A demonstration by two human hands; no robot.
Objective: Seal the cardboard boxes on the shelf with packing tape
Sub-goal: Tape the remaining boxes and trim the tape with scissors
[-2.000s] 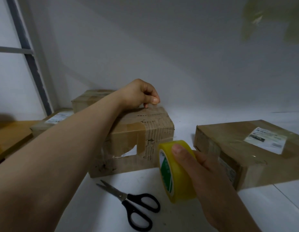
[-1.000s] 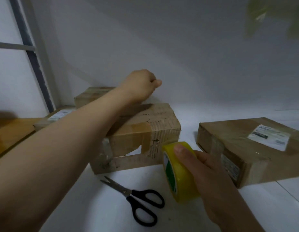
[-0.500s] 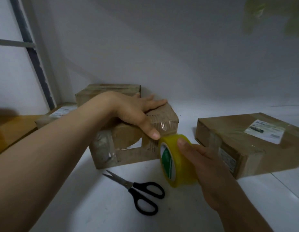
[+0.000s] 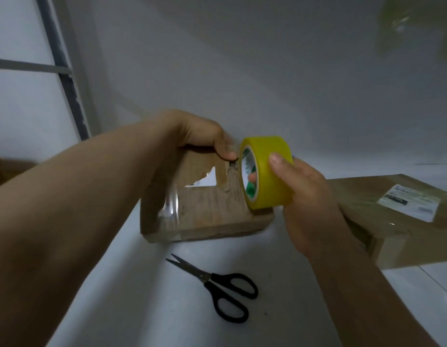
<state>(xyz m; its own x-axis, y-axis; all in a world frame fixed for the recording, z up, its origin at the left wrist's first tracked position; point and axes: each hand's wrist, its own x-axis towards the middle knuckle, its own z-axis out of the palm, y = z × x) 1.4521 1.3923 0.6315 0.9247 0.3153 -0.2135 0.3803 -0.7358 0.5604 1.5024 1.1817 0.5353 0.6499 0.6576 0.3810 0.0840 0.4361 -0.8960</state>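
Right hand (image 4: 307, 196) is curled round the yellow tape roll (image 4: 267, 171) — thumb on the outer band, a fingertip showing through the core. The roll is held at the right end of the torn box (image 4: 207, 214). Left hand (image 4: 200, 136) grips that box's top edge, thumb on its front. The box stands on the white shelf (image 4: 142, 309) with a ragged hole in front and old brown and clear strips, no yellow visible. Judged: sealing barely begun. Scissors (image 4: 217, 289) lie in front. Second box (image 4: 392, 221) sits to the right, labelled — its seal is unclear.
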